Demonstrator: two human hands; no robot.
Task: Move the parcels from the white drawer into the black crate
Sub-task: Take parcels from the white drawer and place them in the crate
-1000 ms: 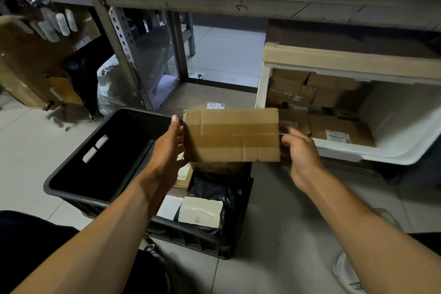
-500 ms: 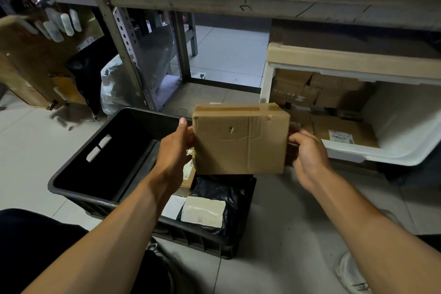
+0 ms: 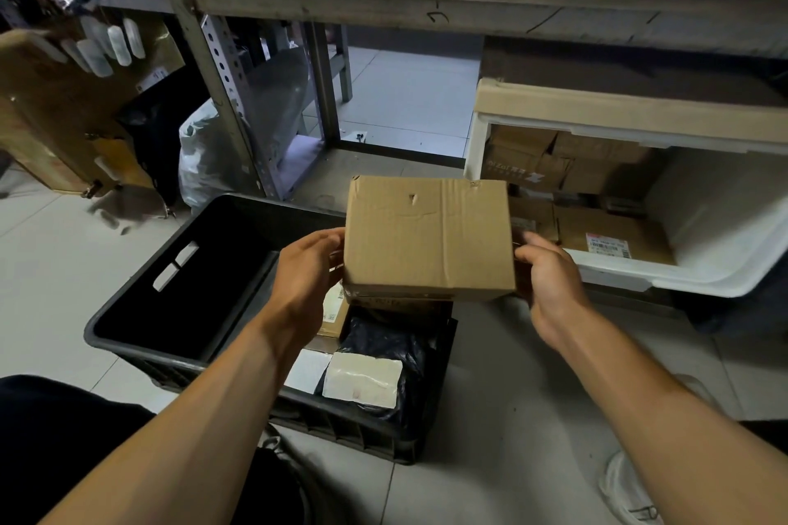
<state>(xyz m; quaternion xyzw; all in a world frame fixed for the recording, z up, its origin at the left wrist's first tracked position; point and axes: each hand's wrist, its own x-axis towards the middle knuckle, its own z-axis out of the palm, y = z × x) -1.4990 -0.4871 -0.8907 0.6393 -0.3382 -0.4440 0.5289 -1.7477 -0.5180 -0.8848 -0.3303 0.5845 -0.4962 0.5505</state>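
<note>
A brown cardboard parcel point(image 3: 428, 237) hangs in the air between my hands, above the right end of the black crate point(image 3: 140, 324). My left hand point(image 3: 305, 275) grips its left side and my right hand point(image 3: 550, 281) grips its right side. Inside the crate's right part lie a black plastic bag point(image 3: 383, 343), a white packet point(image 3: 362, 380) and small boxes. The white drawer point(image 3: 725, 273) stands open at the right and holds several brown cardboard parcels point(image 3: 605, 232).
A metal shelf point(image 3: 469, 9) runs overhead, with a perforated upright post point(image 3: 221, 90) behind the crate. A white plastic sack point(image 3: 204, 149) and cardboard pieces point(image 3: 55, 107) lie at the left. The floor is pale tile; my shoe point(image 3: 631, 494) shows at lower right.
The parcel has been turned in my hands so a broader face looks up at me, and it has shifted slightly right and down over the crate's right end.
</note>
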